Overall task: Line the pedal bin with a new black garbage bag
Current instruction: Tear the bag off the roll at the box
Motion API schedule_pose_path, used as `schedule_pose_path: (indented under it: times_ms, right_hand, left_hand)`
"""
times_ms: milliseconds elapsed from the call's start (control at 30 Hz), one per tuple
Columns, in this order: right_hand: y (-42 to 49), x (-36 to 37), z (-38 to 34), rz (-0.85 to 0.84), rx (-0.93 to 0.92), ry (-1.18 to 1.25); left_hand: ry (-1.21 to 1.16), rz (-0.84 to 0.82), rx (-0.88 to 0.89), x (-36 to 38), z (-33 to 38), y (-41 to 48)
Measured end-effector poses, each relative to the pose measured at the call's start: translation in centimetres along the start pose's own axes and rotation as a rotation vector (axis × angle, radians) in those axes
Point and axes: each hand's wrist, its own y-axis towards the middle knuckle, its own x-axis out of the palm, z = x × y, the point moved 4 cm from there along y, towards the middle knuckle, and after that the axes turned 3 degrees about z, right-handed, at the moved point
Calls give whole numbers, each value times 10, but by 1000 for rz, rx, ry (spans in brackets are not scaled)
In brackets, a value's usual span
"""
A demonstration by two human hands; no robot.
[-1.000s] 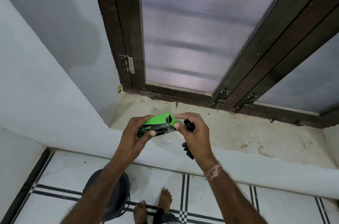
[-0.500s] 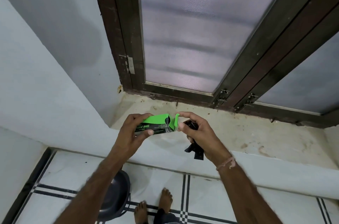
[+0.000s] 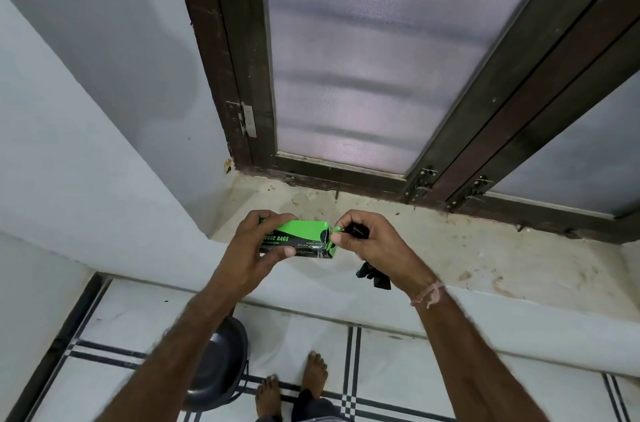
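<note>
The left hand (image 3: pixel 249 248) is gripping the green bag box (image 3: pixel 304 231) over the sill (image 3: pixel 485 248) edge. The right hand (image 3: pixel 374 245), black garbage bag (image 3: pixel 374 278) tucked in its palm, is pinching down the flap (image 3: pixel 334 241) that was open moments earlier. The pedal bin (image 3: pixel 214 366) is standing beneath the left forearm.

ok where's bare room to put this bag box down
The stone ledge is bare right of the right hand, between the window frame and its front edge. The floor tiles right of the feet are bare too. Left of the feet it is tight: the pedal bin stands there.
</note>
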Motion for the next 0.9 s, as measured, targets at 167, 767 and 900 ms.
schedule_pose_path:
  times_ms: [167, 767, 900]
  right_hand:
    - [-1, -3, 2, 18, 14, -18]
    - [7, -5, 4, 106, 109, 89]
    - [11, 1, 4, 151, 87, 21]
  left_hand:
    - [-1, 13, -30, 1, -1, 4]
    - [-36, -23, -26, 7, -3, 15]
    - [-16, -27, -33, 9, -4, 15]
